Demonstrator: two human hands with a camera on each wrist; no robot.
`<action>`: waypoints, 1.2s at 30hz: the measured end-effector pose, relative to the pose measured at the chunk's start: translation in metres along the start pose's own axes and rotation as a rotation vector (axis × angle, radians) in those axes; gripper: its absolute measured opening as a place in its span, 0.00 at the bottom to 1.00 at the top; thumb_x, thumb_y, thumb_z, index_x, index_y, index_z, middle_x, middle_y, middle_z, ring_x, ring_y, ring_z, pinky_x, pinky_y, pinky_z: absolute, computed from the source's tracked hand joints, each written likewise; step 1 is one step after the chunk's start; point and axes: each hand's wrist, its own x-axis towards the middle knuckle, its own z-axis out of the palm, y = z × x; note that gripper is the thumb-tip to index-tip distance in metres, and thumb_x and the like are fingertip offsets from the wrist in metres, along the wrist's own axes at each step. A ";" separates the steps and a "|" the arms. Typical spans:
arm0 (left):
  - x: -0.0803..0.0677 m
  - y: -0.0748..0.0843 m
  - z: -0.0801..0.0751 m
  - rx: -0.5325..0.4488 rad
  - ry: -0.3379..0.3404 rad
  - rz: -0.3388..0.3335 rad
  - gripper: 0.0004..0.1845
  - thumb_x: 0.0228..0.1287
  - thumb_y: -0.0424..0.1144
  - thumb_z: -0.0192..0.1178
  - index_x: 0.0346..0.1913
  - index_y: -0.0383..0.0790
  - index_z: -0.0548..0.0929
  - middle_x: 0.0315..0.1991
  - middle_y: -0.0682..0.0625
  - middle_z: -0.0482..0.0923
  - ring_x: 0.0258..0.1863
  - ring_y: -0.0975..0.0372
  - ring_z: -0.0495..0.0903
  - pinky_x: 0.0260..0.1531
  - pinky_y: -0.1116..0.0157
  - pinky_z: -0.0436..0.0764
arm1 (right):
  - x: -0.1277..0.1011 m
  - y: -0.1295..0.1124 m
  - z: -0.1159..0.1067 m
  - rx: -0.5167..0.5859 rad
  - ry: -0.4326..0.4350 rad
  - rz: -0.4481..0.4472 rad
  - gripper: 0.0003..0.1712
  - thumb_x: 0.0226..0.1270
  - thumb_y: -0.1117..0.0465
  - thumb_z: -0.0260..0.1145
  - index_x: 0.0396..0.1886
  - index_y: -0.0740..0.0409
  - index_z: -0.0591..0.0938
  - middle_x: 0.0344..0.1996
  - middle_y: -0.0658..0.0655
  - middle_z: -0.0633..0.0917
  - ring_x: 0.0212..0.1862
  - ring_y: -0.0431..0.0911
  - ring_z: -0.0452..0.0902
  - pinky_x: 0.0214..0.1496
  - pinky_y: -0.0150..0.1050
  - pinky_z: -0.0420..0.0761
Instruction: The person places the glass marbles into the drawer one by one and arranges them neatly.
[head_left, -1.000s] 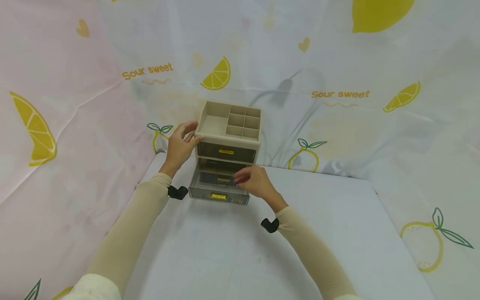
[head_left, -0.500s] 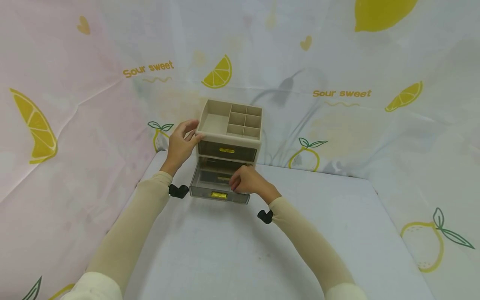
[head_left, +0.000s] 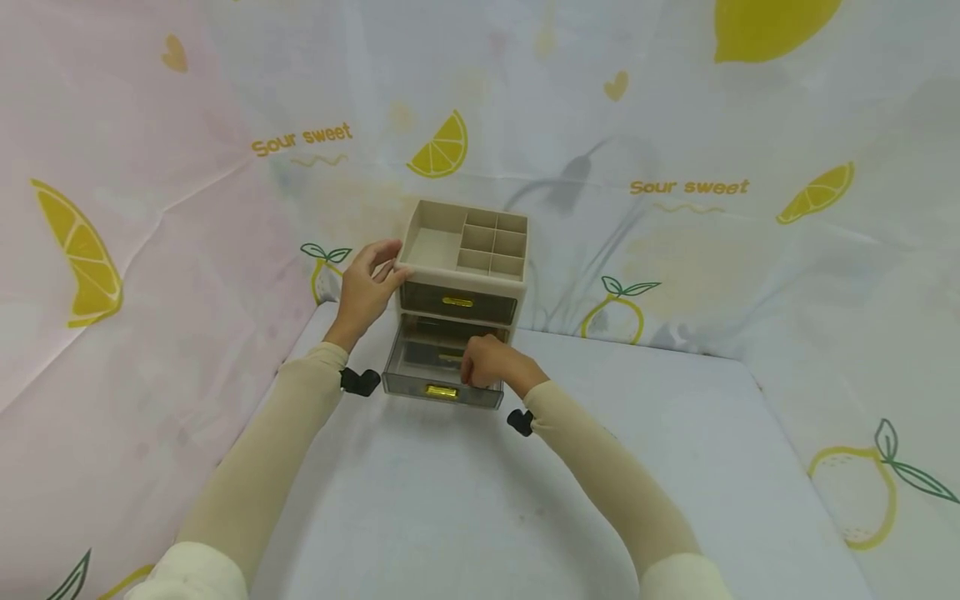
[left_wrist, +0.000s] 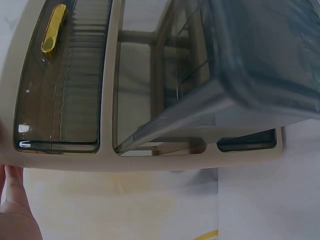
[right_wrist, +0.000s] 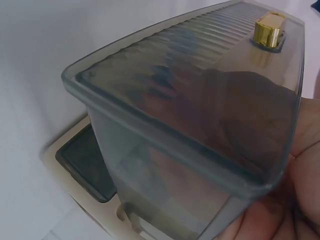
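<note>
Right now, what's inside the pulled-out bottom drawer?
Bottom drawer shows only the right hand, fingers curled over its front wall. No loose contents are visible; the smoky plastic and the hand cover the drawer floor.

**A makeshift recording corner, draped in lemon-print cloth**

We take this for a small staged set rather than a lived-in room. The backdrop cloth (head_left: 675, 125) hangs on all sides, printed with lemon slices, whole lemons, little hearts and the words "Sour sweet"; it creases and sags where it meets the corner, as loose sheeting does. On the left we see a pink panel (head_left: 112, 167) of the same print. The same pale cloth covers the tabletop (head_left: 465, 500), which fills the space between these hangings. We find no furniture or bare wall behind the cloth. A small black wrist camera (head_left: 360, 382) sits at each beige sleeve (head_left: 255, 475), which fits a recording booth.
</note>
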 end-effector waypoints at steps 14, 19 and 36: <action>-0.009 0.039 0.004 0.012 -0.022 -0.010 0.25 0.60 0.25 0.66 0.60 0.22 0.73 0.59 0.32 0.72 0.62 0.47 0.71 0.66 0.59 0.72 | -0.006 0.003 -0.001 0.001 0.030 -0.037 0.09 0.60 0.69 0.70 0.32 0.50 0.89 0.33 0.46 0.87 0.46 0.45 0.80 0.42 0.34 0.85; -0.009 0.040 0.003 0.015 -0.019 -0.001 0.25 0.60 0.25 0.66 0.60 0.23 0.73 0.59 0.33 0.73 0.62 0.48 0.71 0.66 0.58 0.72 | -0.009 0.007 0.006 0.069 0.142 -0.125 0.07 0.60 0.68 0.70 0.36 0.55 0.89 0.33 0.49 0.88 0.40 0.44 0.83 0.40 0.33 0.86; -0.012 0.037 0.003 0.011 0.000 -0.006 0.25 0.60 0.25 0.66 0.60 0.23 0.73 0.59 0.33 0.73 0.63 0.48 0.71 0.65 0.60 0.72 | -0.028 0.010 0.050 0.612 0.771 -0.321 0.13 0.69 0.58 0.65 0.40 0.64 0.87 0.31 0.53 0.88 0.33 0.43 0.84 0.37 0.34 0.88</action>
